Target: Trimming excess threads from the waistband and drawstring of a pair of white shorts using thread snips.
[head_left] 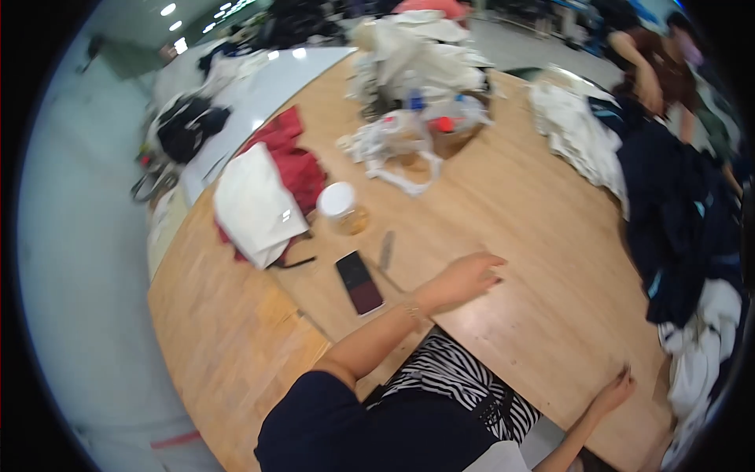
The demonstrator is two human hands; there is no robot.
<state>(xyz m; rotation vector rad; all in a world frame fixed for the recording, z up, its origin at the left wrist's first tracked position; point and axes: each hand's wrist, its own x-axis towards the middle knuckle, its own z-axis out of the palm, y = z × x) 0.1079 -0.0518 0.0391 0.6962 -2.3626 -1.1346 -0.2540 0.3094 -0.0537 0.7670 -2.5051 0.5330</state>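
Note:
My left hand (472,275) reaches across the wooden table (519,212), fingers extended and slightly apart, with nothing in it. A bracelet circles that wrist. Left of the forearm lies a dark-screened phone (359,282), beside a thin grey tool (387,249) too blurred to identify. A clear jar with a white lid (338,201) stands farther off. My right hand (617,391) rests low over the table's right part, fingers loosely bent and apart, and I see nothing held. The closest thing to it is white cloth (696,354) at the right edge.
White cloth or paper (255,200) lies over red fabric (299,157) at the left. Plastic bags (401,149) and a bottle (413,93) stand before a pale fabric heap (421,51). Dark navy garments (668,204) line the right edge. Another person (649,63) is at the far right.

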